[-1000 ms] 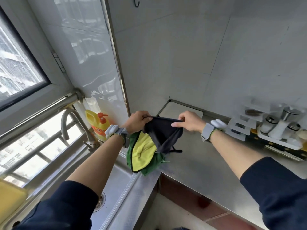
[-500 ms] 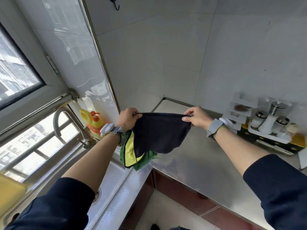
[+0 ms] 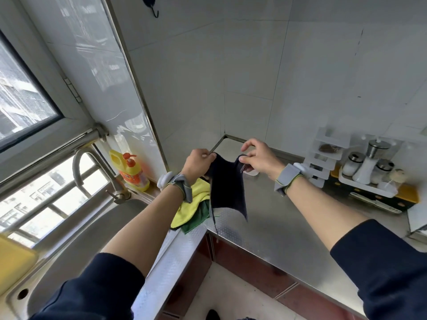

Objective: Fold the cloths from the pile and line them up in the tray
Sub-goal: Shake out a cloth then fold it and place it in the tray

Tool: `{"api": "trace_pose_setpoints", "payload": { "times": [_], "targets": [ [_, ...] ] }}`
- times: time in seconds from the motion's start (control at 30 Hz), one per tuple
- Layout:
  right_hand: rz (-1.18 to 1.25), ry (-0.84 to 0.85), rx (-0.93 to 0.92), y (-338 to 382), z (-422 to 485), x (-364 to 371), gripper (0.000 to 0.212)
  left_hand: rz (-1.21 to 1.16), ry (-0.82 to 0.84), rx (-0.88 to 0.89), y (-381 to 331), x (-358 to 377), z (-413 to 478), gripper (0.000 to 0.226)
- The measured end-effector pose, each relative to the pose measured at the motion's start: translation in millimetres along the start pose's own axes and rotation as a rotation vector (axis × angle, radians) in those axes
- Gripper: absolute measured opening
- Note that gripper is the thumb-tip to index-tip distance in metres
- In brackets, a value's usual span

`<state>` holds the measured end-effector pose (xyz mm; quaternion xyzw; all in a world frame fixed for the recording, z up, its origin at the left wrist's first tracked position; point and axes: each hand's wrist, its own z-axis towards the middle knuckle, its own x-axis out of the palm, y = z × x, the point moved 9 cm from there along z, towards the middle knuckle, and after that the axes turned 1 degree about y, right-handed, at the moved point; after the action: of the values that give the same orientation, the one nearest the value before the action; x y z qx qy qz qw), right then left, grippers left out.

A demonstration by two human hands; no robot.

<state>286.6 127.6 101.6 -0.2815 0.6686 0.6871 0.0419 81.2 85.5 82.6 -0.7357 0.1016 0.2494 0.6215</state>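
We look down at a person's two hands over a steel counter (image 3: 288, 239) in a kitchen corner. Half a second ago the dark cloth (image 3: 227, 190) was stretched wide between the hands. Now the hands have come close together, and the cloth hangs from them in a narrow drape just above the counter. We judge this to be the first fold, bringing the top corners together.

The left hand (image 3: 198, 163) pinches one top corner. The right hand (image 3: 260, 161) pinches the other between thumb and finger, its remaining fingers lifted.

Counting: one cloth is in the hands. Two more lie piled below the left wrist at the counter's edge by the sink (image 3: 92, 239), one yellow cloth (image 3: 196, 197) over one green cloth (image 3: 196, 219). We also see one tap (image 3: 79, 167), one soap bottle (image 3: 130, 173), and three shakers (image 3: 369, 162) on a rack to the right. We cannot tell which item is the tray, so no cloth appears placed yet.
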Motion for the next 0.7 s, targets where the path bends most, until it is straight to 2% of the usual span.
{"api": "trace_pose_setpoints", "payload": {
  "times": [0.1,0.13,0.23,0.33,0.37,0.5,0.57,0.7],
  "targets": [
    [-0.182,0.064,-0.123,15.3,-2.1,17.7,0.025,-0.275,0.062,-0.093,-11.3,26.0,-10.4,0.008],
    [-0.23,0.071,-0.146,18.2,-4.1,21.8,0.026,-0.329,0.075,-0.117,-14.8,32.0,-15.0,0.012],
    [-0.31,0.05,-0.184,21.7,-9.5,23.3,0.009,-0.317,0.054,-0.121,-18.8,33.1,-18.9,0.019],
    [-0.328,0.051,-0.205,21.1,-14.3,18.7,0.047,-0.351,0.106,-0.128,-20.0,35.3,-24.3,0.013],
    [-0.352,0.054,-0.226,22.3,-16.0,18.4,0.051,-0.372,0.143,-0.134,-21.4,38.0,-26.3,0.014],
    [-0.496,0.052,-0.301,25.2,-20.6,18.7,0.032,-0.441,0.303,-0.156,-23.6,53.4,-36.9,0.016],
    [-0.56,0.09,-0.306,24.5,-20.1,17.4,0.02,-0.385,0.354,-0.162,-21.7,55.7,-41.2,0.02],
    [-0.672,0.178,-0.36,28.8,-24.8,16.1,0.01,-0.204,0.423,-0.172,-19.5,58.5,-45.8,0.025]
  ]
}}
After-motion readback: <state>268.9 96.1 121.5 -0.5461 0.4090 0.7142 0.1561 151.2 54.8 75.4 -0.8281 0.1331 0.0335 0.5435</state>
